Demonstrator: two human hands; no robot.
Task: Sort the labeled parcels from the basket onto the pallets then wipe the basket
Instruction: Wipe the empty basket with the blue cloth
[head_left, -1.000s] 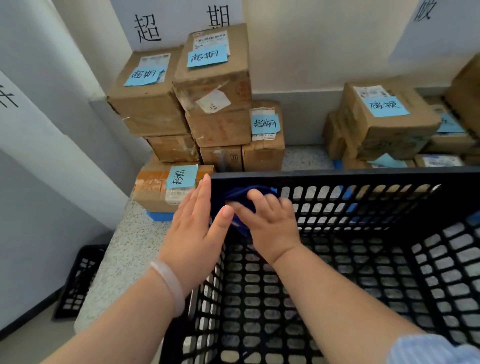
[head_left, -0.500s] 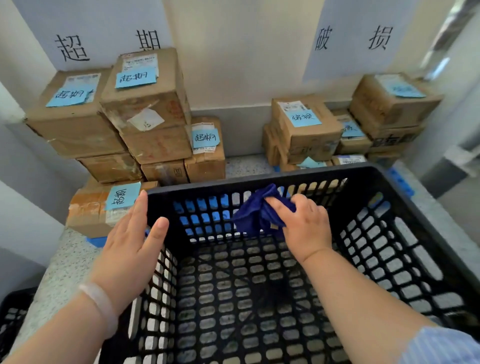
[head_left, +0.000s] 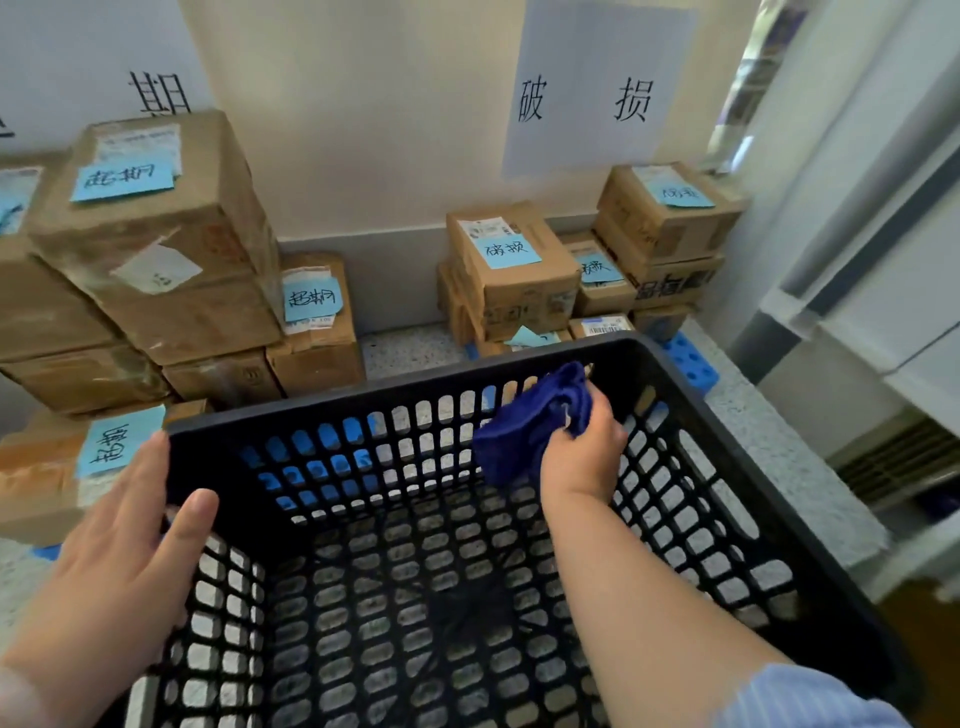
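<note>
Your right hand (head_left: 582, 457) grips a bunched blue cloth (head_left: 524, 431) against the inside of the black basket's (head_left: 363, 395) far wall, toward its right corner. Your left hand (head_left: 114, 561) rests on the basket's left rim, fingers straight. Labeled parcels (head_left: 156, 249) stand stacked beyond, far left and far right.

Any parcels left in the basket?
No: inside the basket only its bare mesh floor, the right hand and the blue cloth it grips show; the parcels are stacked outside it.

Near side of basket (head_left: 395, 389) and left wall sign (head_left: 78, 62) partly out of frame
</note>
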